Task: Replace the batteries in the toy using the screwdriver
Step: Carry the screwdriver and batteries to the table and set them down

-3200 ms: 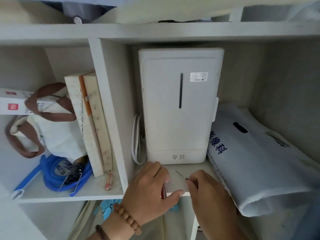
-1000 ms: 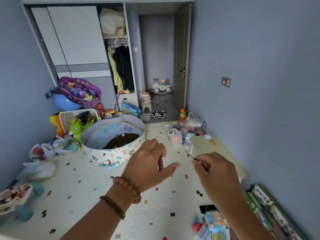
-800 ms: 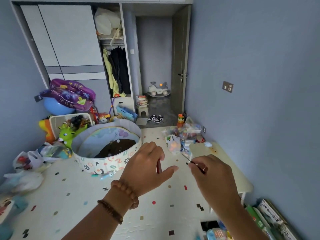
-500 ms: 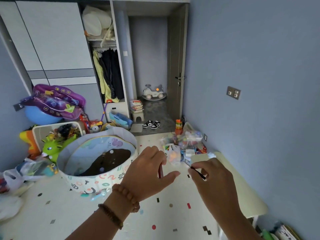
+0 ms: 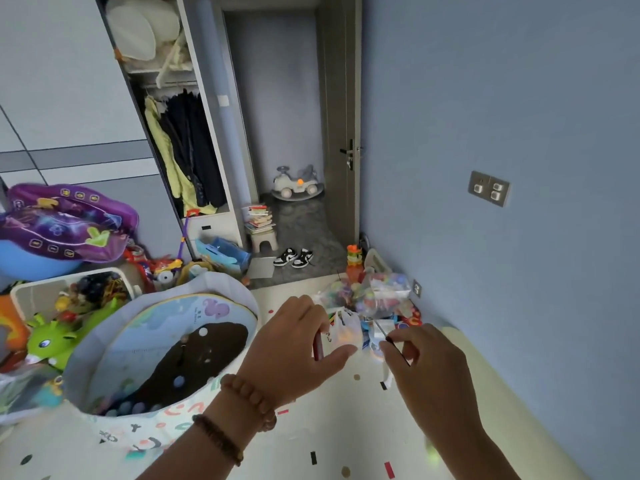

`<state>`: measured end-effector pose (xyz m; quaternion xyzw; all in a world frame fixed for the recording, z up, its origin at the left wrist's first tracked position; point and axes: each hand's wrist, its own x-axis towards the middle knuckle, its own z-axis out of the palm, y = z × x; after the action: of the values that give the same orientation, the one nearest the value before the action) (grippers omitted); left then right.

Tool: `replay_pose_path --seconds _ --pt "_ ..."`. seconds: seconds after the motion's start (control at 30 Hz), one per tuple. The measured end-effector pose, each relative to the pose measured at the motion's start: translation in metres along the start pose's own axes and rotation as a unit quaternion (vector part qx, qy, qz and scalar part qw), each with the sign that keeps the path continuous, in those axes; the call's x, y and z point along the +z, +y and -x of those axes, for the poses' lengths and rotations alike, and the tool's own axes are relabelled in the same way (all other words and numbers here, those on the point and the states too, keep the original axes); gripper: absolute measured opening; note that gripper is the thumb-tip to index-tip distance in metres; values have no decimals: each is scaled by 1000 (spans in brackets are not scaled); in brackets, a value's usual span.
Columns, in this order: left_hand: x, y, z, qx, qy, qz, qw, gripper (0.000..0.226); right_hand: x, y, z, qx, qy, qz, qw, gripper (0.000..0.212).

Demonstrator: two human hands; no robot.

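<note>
My left hand (image 5: 294, 344), with bead bracelets on the wrist, is closed around a slim red object (image 5: 318, 347) that looks like a tool handle; most of it is hidden in the palm. My right hand (image 5: 427, 368) pinches a thin dark screwdriver (image 5: 390, 338), its metal tip pointing up and left. Both hands are raised in the air over the speckled floor mat (image 5: 332, 420), a short gap between them. Beyond the hands lies a pile of bagged colourful toys (image 5: 370, 296) against the blue wall. I cannot tell which toy takes the batteries.
A round fabric toy bin (image 5: 162, 358) stands to the left, with a white crate of toys (image 5: 69, 296) and a green toy (image 5: 52, 341) behind it. A low pale-yellow table (image 5: 491, 393) runs along the right wall. Ahead are an open wardrobe (image 5: 187, 150), shoes (image 5: 294, 258) and a ride-on car (image 5: 298, 181).
The view has left the shelf and turned into the room, then moved closer to the bin and toy pile. Both hands keep the same grips.
</note>
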<state>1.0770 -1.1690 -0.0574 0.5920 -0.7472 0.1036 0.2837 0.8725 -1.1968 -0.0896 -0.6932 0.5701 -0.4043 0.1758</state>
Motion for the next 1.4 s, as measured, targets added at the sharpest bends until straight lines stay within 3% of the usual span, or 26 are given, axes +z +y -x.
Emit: replay_pose_path --seconds 0.37,0.63,0.87,1.17,1.4 --pt "145 -47 -173 64 -42 33 997 46 31 96 -163 85 -1 33 996 6" --pt "255 -31 -277 184 -77 130 971 44 29 165 -221 201 65 59 976 4" --pt "346 -29 -365 312 -102 254 910 39 59 200 -272 304 119 113 938 8" --pt "440 -60 -455 448 -181 372 792 38 142 213 -341 443 206 138 862 9" --pt "497 -73 -466 471 -218 385 763 40 174 230 -362 494 240 145 823 10"
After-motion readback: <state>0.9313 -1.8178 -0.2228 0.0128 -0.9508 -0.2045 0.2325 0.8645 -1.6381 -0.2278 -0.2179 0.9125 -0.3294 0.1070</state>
